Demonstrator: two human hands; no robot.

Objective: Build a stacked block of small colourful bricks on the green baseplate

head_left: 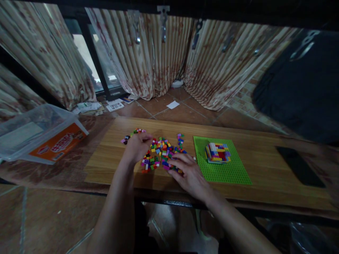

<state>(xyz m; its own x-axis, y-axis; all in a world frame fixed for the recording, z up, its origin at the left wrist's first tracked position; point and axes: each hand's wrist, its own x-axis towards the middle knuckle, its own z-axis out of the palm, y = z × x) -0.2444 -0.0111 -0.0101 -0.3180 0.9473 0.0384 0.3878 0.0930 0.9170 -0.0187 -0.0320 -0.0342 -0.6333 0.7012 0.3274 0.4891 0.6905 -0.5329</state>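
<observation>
Many small toy building bricks [162, 144] in mixed colours lie in loose heaps on a wooden board. My left hand [137, 145] is over the left side of the heaps, its fingers loosely bent and a little apart; nothing shows in them. Spread over the right side of the bricks, my right hand [188, 172] touches the heap with its fingertips and holds nothing visible. To its right lies a green baseplate [225, 174]. A hollow, box-like brick structure [218, 152] with multicoloured walls stands on the baseplate. Some bricks are hidden beneath both hands.
The wooden board [106, 160] lies on a cloth-covered table. A clear plastic box [45, 141] with an orange label is at the left. A dark phone-like slab [299, 165] rests at the right. Curtains [148, 56] and floor papers [173, 104] are beyond.
</observation>
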